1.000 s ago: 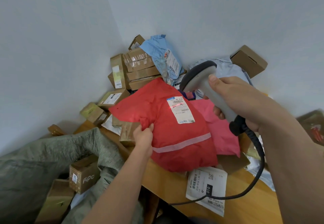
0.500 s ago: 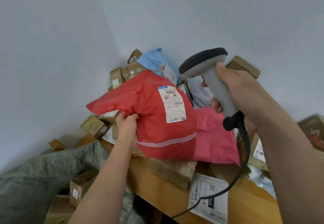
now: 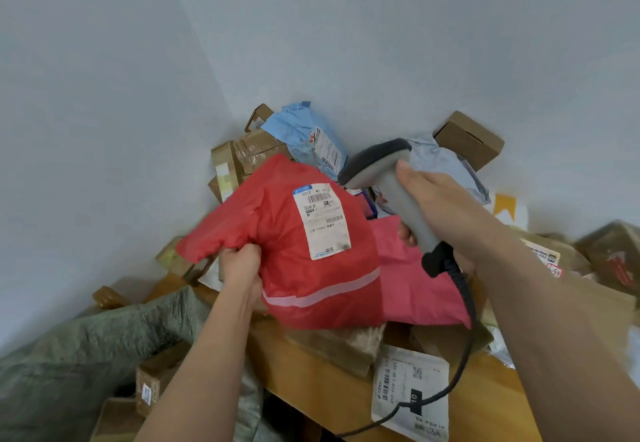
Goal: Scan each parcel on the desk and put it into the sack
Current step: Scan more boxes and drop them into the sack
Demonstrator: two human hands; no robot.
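The red parcel (image 3: 304,254) covers the left part of the pink mailer (image 3: 415,285) and the lower boxes of the stack behind it. Its label (image 3: 322,221) carries print too small and soft to read, apart from barcode stripes. The left hand (image 3: 242,268) has its fingertips tucked under the red wrapping, so they cannot be seen. The right hand (image 3: 446,213) hides most of the scanner (image 3: 381,171) handle; the scanner's window faces away. The cable (image 3: 460,348) runs off the bottom edge. The sack (image 3: 86,355) is cut by the left and bottom edges, its depth unseen. Both forearms leave the frame below. The white mailer (image 3: 410,393) on the table (image 3: 311,382) is cropped at the bottom
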